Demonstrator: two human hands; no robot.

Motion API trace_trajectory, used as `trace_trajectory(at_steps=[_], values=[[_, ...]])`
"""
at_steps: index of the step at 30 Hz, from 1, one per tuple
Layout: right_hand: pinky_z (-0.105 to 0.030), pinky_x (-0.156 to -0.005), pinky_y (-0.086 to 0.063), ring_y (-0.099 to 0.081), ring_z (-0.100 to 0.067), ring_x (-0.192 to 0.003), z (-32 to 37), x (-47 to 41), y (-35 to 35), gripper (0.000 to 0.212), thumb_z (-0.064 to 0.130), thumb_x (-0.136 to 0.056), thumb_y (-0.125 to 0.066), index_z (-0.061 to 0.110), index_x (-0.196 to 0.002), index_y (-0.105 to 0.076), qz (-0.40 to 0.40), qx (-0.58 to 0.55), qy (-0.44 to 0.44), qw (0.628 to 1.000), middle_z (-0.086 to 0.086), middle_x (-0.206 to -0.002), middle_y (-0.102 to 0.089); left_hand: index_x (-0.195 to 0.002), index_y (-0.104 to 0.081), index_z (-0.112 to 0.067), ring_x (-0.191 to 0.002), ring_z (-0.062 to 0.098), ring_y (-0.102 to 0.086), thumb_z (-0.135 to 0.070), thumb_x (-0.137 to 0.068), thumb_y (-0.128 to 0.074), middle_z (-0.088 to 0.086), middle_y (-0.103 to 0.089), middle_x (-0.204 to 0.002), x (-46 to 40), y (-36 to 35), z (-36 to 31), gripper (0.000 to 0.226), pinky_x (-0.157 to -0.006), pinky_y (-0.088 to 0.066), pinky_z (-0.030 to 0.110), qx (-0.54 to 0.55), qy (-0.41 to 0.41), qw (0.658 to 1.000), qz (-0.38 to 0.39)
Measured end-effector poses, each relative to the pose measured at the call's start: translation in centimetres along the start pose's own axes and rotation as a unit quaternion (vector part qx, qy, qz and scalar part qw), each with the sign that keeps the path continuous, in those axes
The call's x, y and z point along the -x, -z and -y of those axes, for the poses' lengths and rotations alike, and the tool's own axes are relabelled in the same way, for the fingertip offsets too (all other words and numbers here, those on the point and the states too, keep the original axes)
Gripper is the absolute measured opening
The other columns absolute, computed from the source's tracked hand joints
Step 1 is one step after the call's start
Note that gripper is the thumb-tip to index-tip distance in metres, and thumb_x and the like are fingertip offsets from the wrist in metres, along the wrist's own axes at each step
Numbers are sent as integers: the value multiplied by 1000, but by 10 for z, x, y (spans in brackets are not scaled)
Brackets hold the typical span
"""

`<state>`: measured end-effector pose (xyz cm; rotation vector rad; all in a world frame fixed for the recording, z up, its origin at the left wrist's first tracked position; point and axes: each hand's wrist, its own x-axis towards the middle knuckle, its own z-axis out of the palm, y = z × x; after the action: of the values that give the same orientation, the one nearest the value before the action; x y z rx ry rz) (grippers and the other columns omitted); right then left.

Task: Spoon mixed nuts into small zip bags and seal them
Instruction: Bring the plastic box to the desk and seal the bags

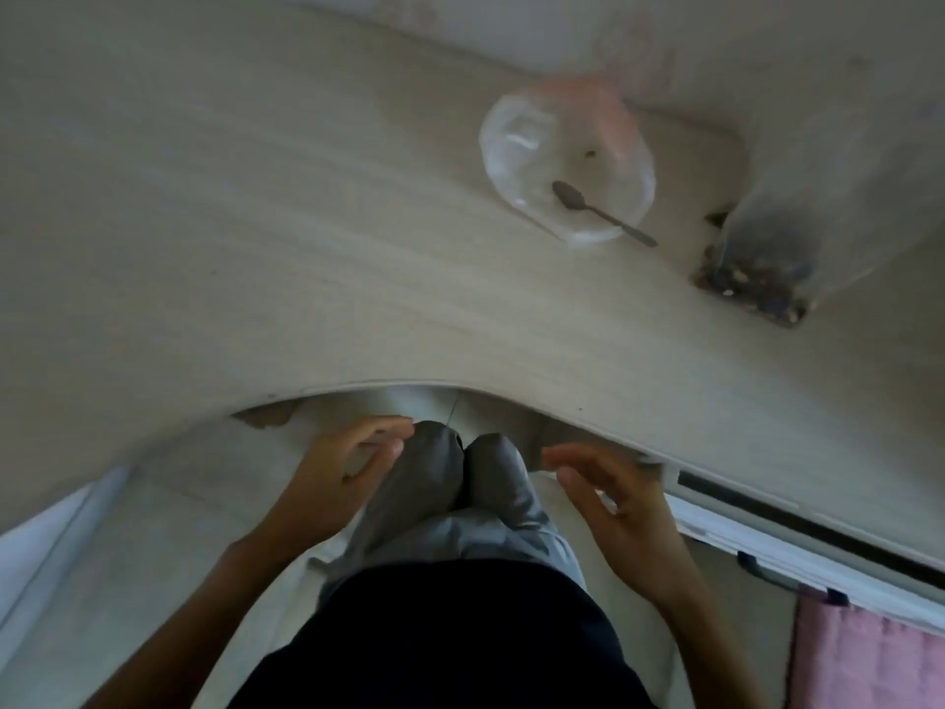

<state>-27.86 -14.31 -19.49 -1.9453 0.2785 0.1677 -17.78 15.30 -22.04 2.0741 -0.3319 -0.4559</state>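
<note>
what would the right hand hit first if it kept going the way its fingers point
Probably the knees. The right hand hangs open below the table edge, fingers aimed left and slightly forward. Depth is unclear, so it might pass over them towards the left hand.

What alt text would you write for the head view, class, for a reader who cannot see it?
Both hands, left hand and right hand, hover empty below the table edge. On the table lie a spoon on a clear bag and a bag of nuts.
</note>
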Motion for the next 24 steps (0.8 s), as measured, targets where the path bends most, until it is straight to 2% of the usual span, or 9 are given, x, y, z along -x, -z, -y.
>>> trace_trajectory(at_steps=[2, 6, 8, 11, 14, 16, 20, 24], values=[[-12, -87, -51, -70, 0, -104, 24, -3, 9, 19, 19, -101, -63, 30, -113, -73, 51, 24, -13, 998, 22, -109, -74, -117, -70, -29, -105, -7, -69, -7, -100, -63, -36, -69, -113, 33, 20, -23, 28, -91, -50, 9, 11, 36, 999, -35], [-11, -86, -52, -70, 3, -98, 90, -20, 35, 14, 15, -99, -65, 19, -109, -75, 139, 80, -3, 987, 8, -108, -77, -119, -74, -25, -104, -2, -70, -26, -101, -60, -27, -73, -113, 96, 57, -77, 23, -89, -51, 8, 37, 120, 982, -140], [-7, -82, -50, -70, 5, -94, 126, -33, 43, 13, 14, -99, -64, 20, -104, -75, 192, 100, 11, 976, 5, -105, -77, -120, -74, -24, -104, -2, -70, -23, -102, -61, -25, -74, -111, 123, 68, -98, 23, -88, -51, 9, 52, 151, 968, -192], [-11, -83, -53, -72, 0, -94, 179, -54, 38, 14, 10, -99, -64, 18, -102, -75, 269, 122, 58, 954, 5, -103, -78, -119, -75, -24, -104, 0, -71, -19, -102, -63, -19, -76, -110, 159, 75, -117, 22, -88, -52, 11, 74, 188, 944, -262], [-16, -90, -53, -71, -3, -99, 228, -78, 12, 14, 13, -99, -64, 20, -106, -75, 331, 140, 111, 926, 11, -102, -78, -117, -75, -24, -103, 0, -71, -26, -101, -62, -20, -76, -109, 187, 76, -121, 21, -87, -52, 10, 97, 220, 911, -334], [-14, -89, -52, -72, -4, -99, 255, -91, -13, 14, 15, -99, -65, 20, -106, -75, 360, 142, 153, 909, 12, -102, -78, -115, -75, -29, -104, -2, -71, -31, -99, -60, -24, -75, -109, 201, 76, -120, 22, -87, -51, 9, 110, 237, 887, -380], [-15, -89, -52, -71, -7, -100, 294, -106, -67, 14, 16, -99, -64, 21, -106, -75, 405, 137, 196, 882, 12, -101, -77, -112, -72, -38, -102, -3, -70, -23, -102, -62, -27, -75, -106, 220, 80, -106, 21, -85, -50, 7, 131, 267, 840, -454], [-17, -88, -53, -71, -8, -99, 319, -114, -125, 14, 15, -100, -63, 18, -107, -74, 441, 145, 221, 858, 8, -102, -77, -110, -71, -42, -102, -4, -70, -26, -101, -62, -26, -76, -105, 225, 99, -81, 20, -83, -50, 7, 143, 280, 809, -497]])
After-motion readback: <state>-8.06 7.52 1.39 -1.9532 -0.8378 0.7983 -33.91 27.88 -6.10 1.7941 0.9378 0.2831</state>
